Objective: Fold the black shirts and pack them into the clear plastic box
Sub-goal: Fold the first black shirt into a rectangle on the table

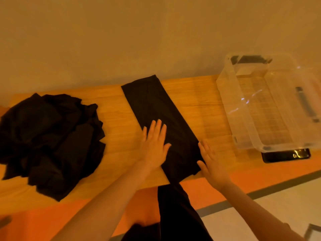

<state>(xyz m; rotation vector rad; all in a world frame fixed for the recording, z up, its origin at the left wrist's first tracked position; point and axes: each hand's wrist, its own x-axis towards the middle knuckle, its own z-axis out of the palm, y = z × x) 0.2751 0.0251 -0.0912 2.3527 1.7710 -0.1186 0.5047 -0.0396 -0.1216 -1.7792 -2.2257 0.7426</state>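
Shirt [156,108] laid as long strip mid-table, near end hung over edge at 6 o'clock. Left hand [154,145] pressed flat on it, fingers spread; right hand [211,162] flat, open, at strip's edge, nothing held. Box [271,105] at 2 o'clock, empty. Pile [50,140] at 9. Risk: overhang drags strip off if pressure lifted; folds may slip open.

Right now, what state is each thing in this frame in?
Shirt on the table: folded into a long strip, near end hanging over the edge.
Pile of shirts: unfolded, heaped.
Plastic box: open, nothing in it.
Left hand: flat, pressing the shirt.
Right hand: open, at the shirt's right edge.
Phone: flat, partly under the box.
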